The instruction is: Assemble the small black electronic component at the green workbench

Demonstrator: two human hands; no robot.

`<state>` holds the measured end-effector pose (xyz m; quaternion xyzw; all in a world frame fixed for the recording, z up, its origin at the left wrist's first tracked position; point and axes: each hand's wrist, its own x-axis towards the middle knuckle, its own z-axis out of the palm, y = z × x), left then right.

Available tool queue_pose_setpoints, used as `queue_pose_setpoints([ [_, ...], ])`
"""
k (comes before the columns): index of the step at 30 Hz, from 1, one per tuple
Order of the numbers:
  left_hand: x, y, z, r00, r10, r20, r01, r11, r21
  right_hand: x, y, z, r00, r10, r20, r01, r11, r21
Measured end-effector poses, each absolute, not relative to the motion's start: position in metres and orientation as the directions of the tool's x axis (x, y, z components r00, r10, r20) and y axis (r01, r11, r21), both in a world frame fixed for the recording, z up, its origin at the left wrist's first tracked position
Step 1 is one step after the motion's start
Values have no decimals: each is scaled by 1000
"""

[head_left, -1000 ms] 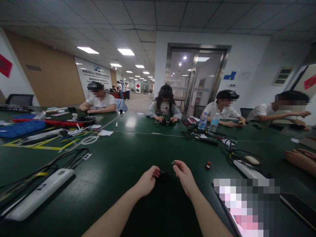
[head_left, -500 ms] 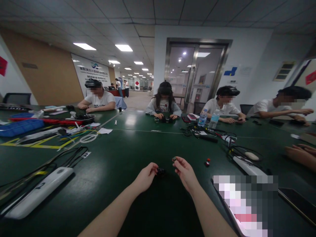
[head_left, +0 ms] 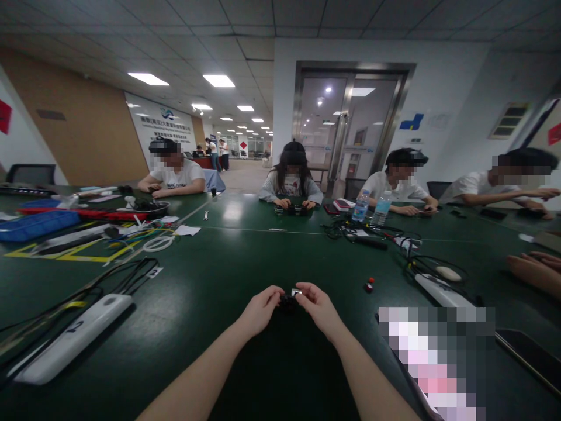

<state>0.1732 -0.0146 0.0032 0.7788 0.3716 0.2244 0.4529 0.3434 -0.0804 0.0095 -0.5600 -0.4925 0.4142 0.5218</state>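
Note:
My left hand (head_left: pixel 262 309) is closed, thumb and fingers pinching the left edge of a small black object (head_left: pixel 287 300) close to the table top. What kind of object it is cannot be made out. My right hand (head_left: pixel 319 305) pinches a small flat piece (head_left: pixel 296 292) that shines silvery white. That piece is at the upper right of the black object; whether the two touch is unclear. Both forearms reach in from the bottom of the view.
On the green table (head_left: pixel 184 351), a white power strip (head_left: pixel 74 339) lies left. Right are a small red-and-black item (head_left: pixel 370 285), a blurred-out phone-like device (head_left: pixel 429 362), a dark phone (head_left: pixel 532 356) and another power strip (head_left: pixel 445 289). Bottles (head_left: pixel 361 206) and cables stand farther back. Several people sit around.
My right hand has moved left with the small flat piece, bringing it to the black object. The piece now catches the light. My left hand keeps its hold, almost unmoved.

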Motion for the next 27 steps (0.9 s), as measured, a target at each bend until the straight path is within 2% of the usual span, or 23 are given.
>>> queue_pose_setpoints([
  [5, 176, -16, 8, 632, 773, 55, 384, -374, 844, 338, -79, 8, 136, 990, 48, 107, 34, -994],
  [10, 177, -14, 8, 622, 783, -1, 395, -313, 864, 337, -78, 7, 126, 991, 44, 101, 31, -994],
  [16, 178, -12, 6, 626, 780, 17, 358, -307, 882, 335, -77, 7, 116, 991, 72, 166, 52, -985],
  [21, 179, -10, 1, 633, 773, -28, 350, -254, 902, 337, -78, 7, 117, 991, 69, 213, 43, -976],
  [27, 178, -8, 1, 626, 779, -43, 362, -241, 901, 338, -75, 3, 124, 989, 79, 174, 57, -983],
])
